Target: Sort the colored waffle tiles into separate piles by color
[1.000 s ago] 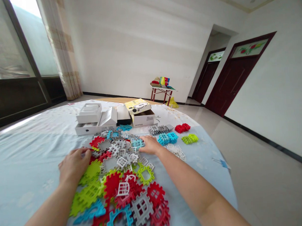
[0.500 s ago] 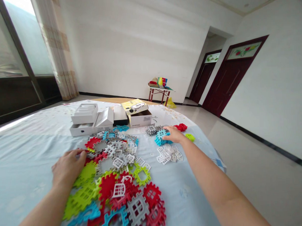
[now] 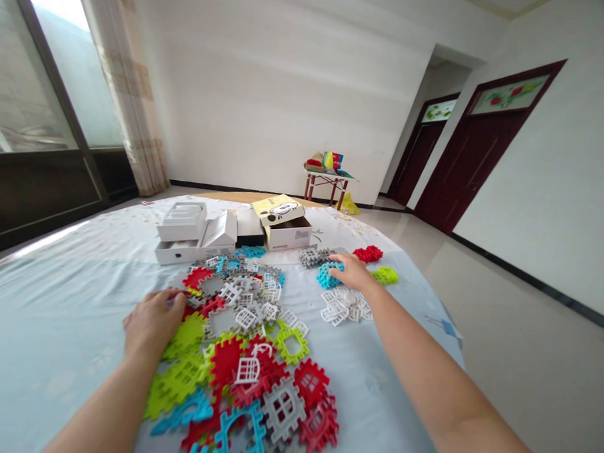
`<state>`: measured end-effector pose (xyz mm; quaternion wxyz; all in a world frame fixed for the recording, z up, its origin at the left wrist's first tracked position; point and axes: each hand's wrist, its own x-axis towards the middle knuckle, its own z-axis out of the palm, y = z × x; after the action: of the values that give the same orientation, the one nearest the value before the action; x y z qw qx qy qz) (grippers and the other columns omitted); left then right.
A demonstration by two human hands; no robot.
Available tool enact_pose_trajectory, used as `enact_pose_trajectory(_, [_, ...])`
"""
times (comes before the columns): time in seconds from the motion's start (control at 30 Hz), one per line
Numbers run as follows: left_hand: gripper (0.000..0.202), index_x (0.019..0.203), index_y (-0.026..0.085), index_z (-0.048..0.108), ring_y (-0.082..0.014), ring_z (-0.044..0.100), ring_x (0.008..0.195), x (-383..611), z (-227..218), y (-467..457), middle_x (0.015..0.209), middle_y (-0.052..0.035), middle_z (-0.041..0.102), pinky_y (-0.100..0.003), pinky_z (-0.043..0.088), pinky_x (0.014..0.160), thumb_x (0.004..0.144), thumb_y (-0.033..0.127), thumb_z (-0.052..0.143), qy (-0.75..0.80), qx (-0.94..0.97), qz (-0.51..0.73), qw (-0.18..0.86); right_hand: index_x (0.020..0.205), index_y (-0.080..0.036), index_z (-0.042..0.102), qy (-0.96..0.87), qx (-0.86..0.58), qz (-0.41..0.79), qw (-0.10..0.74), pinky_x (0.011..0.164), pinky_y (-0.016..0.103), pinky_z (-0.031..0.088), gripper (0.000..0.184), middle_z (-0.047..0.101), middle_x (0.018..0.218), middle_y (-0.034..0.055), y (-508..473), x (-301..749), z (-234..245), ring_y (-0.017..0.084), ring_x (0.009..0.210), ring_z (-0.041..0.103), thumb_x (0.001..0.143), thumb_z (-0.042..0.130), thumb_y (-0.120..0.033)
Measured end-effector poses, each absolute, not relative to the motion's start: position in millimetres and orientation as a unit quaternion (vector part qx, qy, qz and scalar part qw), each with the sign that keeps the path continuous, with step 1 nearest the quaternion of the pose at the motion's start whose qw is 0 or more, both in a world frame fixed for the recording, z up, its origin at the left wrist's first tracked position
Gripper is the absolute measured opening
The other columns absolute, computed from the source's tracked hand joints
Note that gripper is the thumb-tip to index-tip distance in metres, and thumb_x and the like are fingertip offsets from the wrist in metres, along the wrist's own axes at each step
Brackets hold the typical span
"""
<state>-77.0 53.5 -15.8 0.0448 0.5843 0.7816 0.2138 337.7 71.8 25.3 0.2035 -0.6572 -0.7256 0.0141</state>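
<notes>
My left hand (image 3: 153, 321) rests on the cloth at the left edge of a mixed heap, beside red and lime green pieces (image 3: 189, 335). Its fingers are loosely bent, a gap showing between thumb and forefinger; the other fingertips are partly hidden. Farther off, my right hand (image 3: 355, 272) reaches to a small pile of blue interlocking plastic pieces (image 3: 329, 275). Thumb and fingers are apart there, touching or just above the pile. Around it lie piles of grey pieces (image 3: 313, 256), red pieces (image 3: 368, 253), lime green pieces (image 3: 385, 275) and white window frames (image 3: 344, 305).
The heap holds red panels (image 3: 227, 369), a grey window panel (image 3: 284, 409), and a blue arch (image 3: 239, 426). White boxes (image 3: 182, 222) and a box with a yellow lid (image 3: 278, 209) stand at the back of the cloth-covered table (image 3: 74, 290). A small side table (image 3: 327, 177) is by the wall.
The view has shifted, moving the scene rightward. The blue piece that lay between my right fingers is now down on the blue pile, with the fingers looser. My left hand stays by the heap.
</notes>
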Motion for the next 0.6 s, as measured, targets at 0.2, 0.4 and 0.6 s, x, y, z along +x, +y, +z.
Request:
enact_pose_trajectory(0.2, [0.046,0.101,0.023,0.062,-0.0281,0.051,0.100,-76.8,-15.4,52.9,0.115,-0.0098,0.056,-0.039,0.039,0.077,0.078,0.047,0.030,0.782,0.582,0.216,0.046,0.108,-0.025,0.058,-0.703,-0.696,-0.017,0.144,0.087,0.042,0.034,0.034,0.058,0.112,0.0059,68.4,331.8,16.7,0.026,0.108,0.045,0.075,0.050,-0.030])
enact_pose_trajectory(0.4, [0.047,0.101,0.023,0.061,-0.0283,0.051,0.100,-76.5,-15.0,52.9,0.113,-0.0104,0.056,-0.040,0.039,0.078,0.079,0.047,0.028,0.785,0.580,0.213,0.042,0.107,-0.025,0.058,-0.713,-0.680,-0.019,0.168,0.089,0.039,0.033,0.034,0.058,0.112,0.0045,69.0,328.2,17.0,0.024,0.108,0.044,0.075,0.049,-0.024])
enact_pose_trajectory(0.6, [0.046,0.100,0.024,0.062,-0.0276,0.051,0.100,-76.3,-15.4,53.2,0.114,-0.0090,0.056,-0.040,0.039,0.078,0.078,0.047,0.029,0.783,0.583,0.211,0.043,0.111,-0.020,0.055,-0.777,-0.594,0.027,0.206,0.091,0.032,0.035,0.039,0.059,0.110,0.0053,72.4,280.5,16.6,0.020,0.105,0.047,0.072,0.050,-0.022])
